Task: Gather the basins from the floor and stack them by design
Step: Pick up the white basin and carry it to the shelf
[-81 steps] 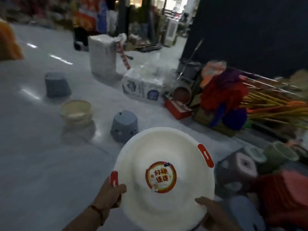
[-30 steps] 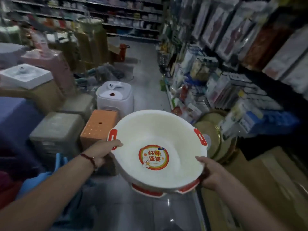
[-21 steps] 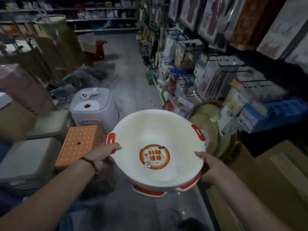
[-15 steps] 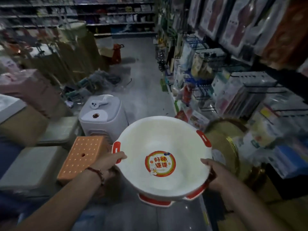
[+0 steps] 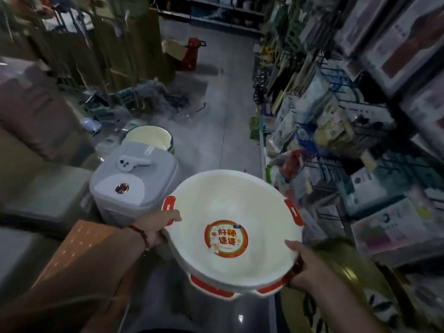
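I'm holding a stack of white basins (image 5: 230,212) w/ both hands, out in front of me at about waist level over the grey floor (image 5: 216,131) of a shop aisle. My left hand (image 5: 156,224) grips the rim on the left side, thumb hooked over the edge right by a red handle tab (image 5: 168,207), fingers curled under. My right hand (image 5: 305,267) grips the near-right rim, thumb on top, rest of the fingers wrapped below. There's a red bead bracelet (image 5: 141,234) on my left wrist.

The top basin tilts a bit twd me and has a round red-and-yellow sticker (image 5: 225,237) in its bottom. A second red tab (image 5: 292,211) sits on the far right rim. Under the near edge I see more red tabs (image 5: 211,288), so at least one more basin is nested below; can't tell how many.

On the floor ahead, left of the aisle, a cream basin w/ dark rim (image 5: 150,138) sits just behind a grey lidded bin (image 5: 134,181). An orange perforated stool (image 5: 79,251) is partly behind my left forearm. Wire shelves (image 5: 336,131) packed w/ goods run along the right. A gold-coloured round item (image 5: 346,275) is low right, beside my right arm; too blurred to ID.
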`<state>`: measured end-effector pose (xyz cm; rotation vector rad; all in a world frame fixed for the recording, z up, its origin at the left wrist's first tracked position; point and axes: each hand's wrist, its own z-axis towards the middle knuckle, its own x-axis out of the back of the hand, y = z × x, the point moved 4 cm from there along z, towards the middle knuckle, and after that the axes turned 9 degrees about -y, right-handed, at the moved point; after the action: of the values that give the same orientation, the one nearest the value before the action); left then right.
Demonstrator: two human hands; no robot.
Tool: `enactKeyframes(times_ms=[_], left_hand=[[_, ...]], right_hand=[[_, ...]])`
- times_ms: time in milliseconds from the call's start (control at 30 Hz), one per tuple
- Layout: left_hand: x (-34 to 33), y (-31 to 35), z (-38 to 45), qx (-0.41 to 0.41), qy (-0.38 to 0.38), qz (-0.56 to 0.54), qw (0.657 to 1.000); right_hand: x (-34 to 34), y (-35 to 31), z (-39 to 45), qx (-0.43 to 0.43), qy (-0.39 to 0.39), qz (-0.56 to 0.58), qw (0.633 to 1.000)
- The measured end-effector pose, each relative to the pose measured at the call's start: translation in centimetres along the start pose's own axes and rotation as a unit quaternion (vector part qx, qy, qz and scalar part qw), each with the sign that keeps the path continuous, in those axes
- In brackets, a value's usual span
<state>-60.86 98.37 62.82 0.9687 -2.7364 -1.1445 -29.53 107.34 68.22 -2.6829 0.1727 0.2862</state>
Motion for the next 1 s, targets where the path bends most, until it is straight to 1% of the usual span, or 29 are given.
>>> enactKeyframes(times_ms=[67,167,233,300,400,500,567,633,700,767,867,1000], left_hand=[[-1.0,3.5,3.3,-0.002,-0.018,0.012,1.000],[-2.9,8.5,8.1,0.003,-0.035,0.042,0.999],[-4.2,11.3,11.1,0.014,-0.047,0.062,0.997],[-5.6,13.9,14.8,0.023,-0.055,0.079,0.995],[-6.9,17.3,20.0,0.028,-0.035,0.088,0.995],[-6.9,20.8,25.4,0.035,-0.003,0.084,0.996],[-6.8,23.4,27.8,0.032,0.014,0.091,0.995],[-6.2,26.4,29.9,0.034,0.055,0.061,0.996],[-5.4,28.8,31.2,0.047,0.077,0.003,0.996],[-4.3,30.3,31.3,0.038,0.104,-0.040,0.993],[-1.8,31.2,31.6,0.039,0.145,-0.110,0.983],[2.9,32.7,34.2,0.026,0.184,-0.182,0.965]], right_hand=[[-1.8,-2.7,1.7,0.003,-0.011,0.024,1.000],[-4.0,-7.0,4.0,0.001,-0.008,0.046,0.999],[-4.6,-9.8,6.1,0.006,0.000,0.060,0.998],[-5.0,-12.9,9.7,0.019,0.020,0.052,0.998],[-5.9,-17.9,16.0,0.022,0.048,0.038,0.998],[-9.9,-23.9,22.1,-0.017,0.025,0.018,0.999],[-13.3,-27.8,25.4,-0.016,-0.002,-0.005,1.000],[-16.9,-31.3,28.6,-0.024,-0.037,-0.029,0.999],[-21.0,-34.7,31.5,-0.029,-0.067,-0.066,0.995],[-24.8,-37.0,33.5,-0.029,-0.073,-0.109,0.991],[-31.1,-39.1,35.8,-0.056,-0.117,-0.160,0.979],[-40.3,-40.9,39.3,-0.082,-0.102,-0.269,0.954]])
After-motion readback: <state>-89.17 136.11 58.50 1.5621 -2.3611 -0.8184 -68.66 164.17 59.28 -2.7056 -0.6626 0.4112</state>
